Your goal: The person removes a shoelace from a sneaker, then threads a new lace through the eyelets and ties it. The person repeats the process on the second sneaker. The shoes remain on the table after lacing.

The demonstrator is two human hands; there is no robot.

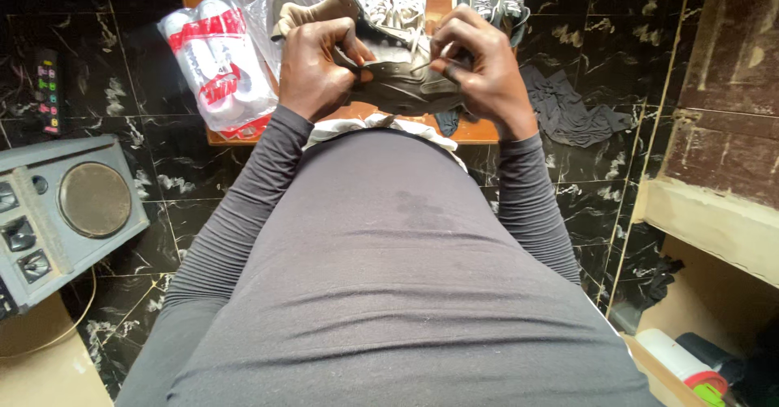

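Dim indoors, with soft, even light from above and only faint shadows. Sharp across the middle, with slight wide-angle bending at the edges. Mild glare on the clear plastic bag (pixel 217 58) and the dark marble floor (pixel 592 188); murky in the corners.

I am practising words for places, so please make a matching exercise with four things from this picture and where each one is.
Things:
1. olive shoe
2. grey speaker
3. dark cloth
4. white plastic bag

Places:
a. on the black floor, to the right of the wooden table
b. held between the left hand and right hand
c. on the table's left part
d. at the picture's left edge

Pairs: 1-b, 2-d, 3-a, 4-c
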